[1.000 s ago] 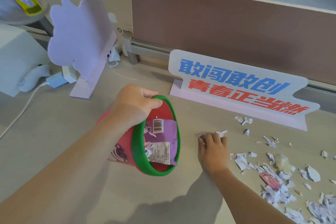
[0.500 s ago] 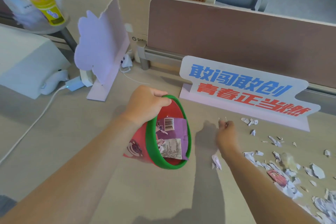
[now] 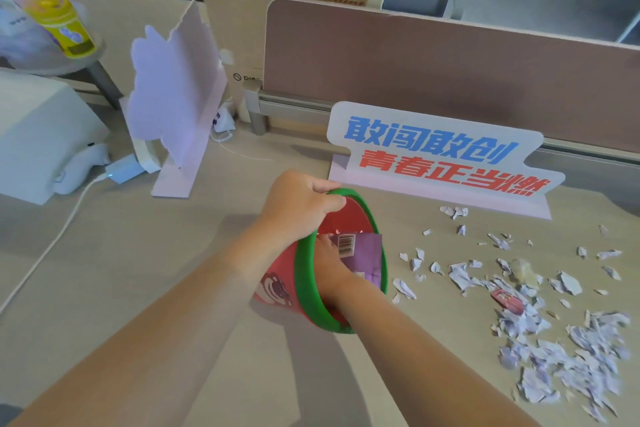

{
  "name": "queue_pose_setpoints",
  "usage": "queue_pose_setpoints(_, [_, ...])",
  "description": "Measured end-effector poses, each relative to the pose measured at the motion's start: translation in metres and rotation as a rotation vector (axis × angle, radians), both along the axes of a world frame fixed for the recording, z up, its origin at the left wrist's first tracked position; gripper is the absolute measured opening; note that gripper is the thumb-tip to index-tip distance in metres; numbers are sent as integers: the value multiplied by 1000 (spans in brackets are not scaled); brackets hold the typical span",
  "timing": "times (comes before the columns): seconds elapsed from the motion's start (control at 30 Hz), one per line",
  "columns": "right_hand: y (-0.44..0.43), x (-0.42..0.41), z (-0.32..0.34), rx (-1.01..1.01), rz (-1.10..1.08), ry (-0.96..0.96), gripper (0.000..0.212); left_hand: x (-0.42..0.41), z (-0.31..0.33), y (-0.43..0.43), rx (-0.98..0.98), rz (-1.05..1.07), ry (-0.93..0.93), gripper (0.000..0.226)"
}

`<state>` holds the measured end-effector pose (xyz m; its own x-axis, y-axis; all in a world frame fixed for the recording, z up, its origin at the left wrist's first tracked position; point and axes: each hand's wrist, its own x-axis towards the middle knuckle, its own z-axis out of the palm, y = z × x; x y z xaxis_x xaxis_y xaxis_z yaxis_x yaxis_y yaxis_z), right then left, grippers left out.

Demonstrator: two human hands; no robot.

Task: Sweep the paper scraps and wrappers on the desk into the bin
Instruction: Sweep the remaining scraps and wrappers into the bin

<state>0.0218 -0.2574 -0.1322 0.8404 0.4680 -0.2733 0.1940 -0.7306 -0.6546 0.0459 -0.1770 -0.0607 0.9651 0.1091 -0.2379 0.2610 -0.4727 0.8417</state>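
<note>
The left hand (image 3: 298,204) is gripping the green rim of the red bin (image 3: 341,260), thumb over the far edge, tilting its mouth rightward just above the desk (image 3: 145,253). The right hand (image 3: 327,265) is reaching inside beside a purple wrapper (image 3: 363,253); whether its grip is pinching or spread, I cannot tell. Paper scraps (image 3: 554,350) are lying scattered to the right, near a red wrapper (image 3: 507,300). They're looking light, flimsy, easily blown about, so raking with a flat palm should be beating pinching.
</note>
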Motion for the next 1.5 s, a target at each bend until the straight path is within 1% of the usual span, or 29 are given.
queue_pose_setpoints(0.03, [-3, -3, 2, 74, 38, -87, 50, 0, 0, -1, 7, -7, -8, 31])
queue_pose_setpoints(0.07, [-9, -6, 8, 202, 30, -141, 48, 0, 0, -1, 14, -11, -16, 30])
queue_pose_setpoints(0.1, [-21, -9, 10, 295, -38, -173, 40, 1, 0, -2, 23, -15, -20, 30])
queue_pose_setpoints(0.17, [-51, -17, 16, 449, -311, -192, 23, 2, 0, -4, 40, -22, -21, 28])
queue_pose_setpoints(0.2, [-70, -20, 18, 484, -477, -208, 16, 3, 0, -5, 44, -27, -19, 27])
queue_pose_setpoints(0.23, [-90, -23, 15, 494, -637, -206, 13, 3, 0, -6, 47, -33, -18, 26])
queue_pose_setpoints(0.27, [-114, -25, 10, 472, -749, -200, 12, 5, 0, -11, 52, -41, -18, 26])
queue_pose_setpoints(0.3, [-136, -24, 1, 420, -833, -176, 12, 6, 0, -14, 64, -40, -18, 25])
queue_pose_setpoints(0.37, [-169, -20, -22, 262, -922, -113, 14, 10, -1, -18, 93, -28, -20, 25])
queue_pose_setpoints(0.43, [-197, -10, -41, 148, -929, -87, 19, 16, -2, -26, 105, -6, -10, 26])
queue_pose_setpoints(0.5, [-217, 5, -52, 55, -875, -97, 25, 23, -2, -34, 111, 13, 5, 29])
queue_pose_setpoints(0.63, [-242, 53, -62, -8, -767, -16, 34, 31, 0, -46, 167, 60, 23, 31])
queue_pose_setpoints(0.7, [-249, 78, -65, -25, -725, -18, 35, 31, -1, -51, 181, 65, 23, 25])
queue_pose_setpoints(0.77, [-254, 104, -72, -75, -627, -54, 37, 32, -1, -56, 195, 73, 22, 18])
queue_pose_setpoints(0.83, [-256, 125, -83, -135, -488, -41, 39, 35, -3, -61, 220, 108, 33, 16])
queue_pose_setpoints(0.9, [-256, 129, -96, -225, -382, -68, 42, 37, -3, -63, 241, 129, 41, 23])
queue_pose_setpoints(1.0, [-252, 109, -124, -449, -179, -136, 57, 39, -4, -66, 287, 145, 55, 29])
queue_pose_setpoints(1.07, [-247, 81, -134, -431, -83, -155, 60, 42, -6, -71, 307, 128, 70, 28])
queue_pose_setpoints(1.13, [-242, 53, -126, -337, 18, -160, 66, 49, -10, -79, 350, 90, 86, 23])
queue_pose_setpoints(1.17, [-243, 44, -124, -265, 45, -144, 66, 53, -12, -83, 366, 64, 94, 20])
queue_pose_setpoints(1.2, [-246, 38, -117, -152, 11, -111, 61, 56, -14, -87, 374, 35, 104, 17])
queue_pose_setpoints(1.23, [-252, 34, -109, -16, -101, -81, 53, 57, -15, -92, 374, 4, 115, 16])
queue_pose_setpoints(1.27, [-262, 35, -103, 80, -254, -94, 47, 58, -16, -95, 377, -14, 124, 21])
queue_pose_setpoints(1.3, [-273, 38, -97, 115, -421, -147, 43, 59, -18, -97, 389, -24, 131, 26])
queue_pose_setpoints(1.33, [-289, 45, -93, 93, -574, -193, 41, 58, -19, -98, 400, -29, 129, 29])
queue_pose_setpoints(1.4, [-320, 63, -93, 7, -758, -205, 41, 58, -18, -98, 409, -40, 124, 31])
queue_pose_setpoints(1.43, [-332, 72, -98, -55, -779, -170, 41, 57, -17, -97, 410, -42, 121, 30])
queue_pose_setpoints(1.5, [-341, 82, -112, -215, -727, -87, 49, 55, -14, -95, 411, -38, 108, 27])
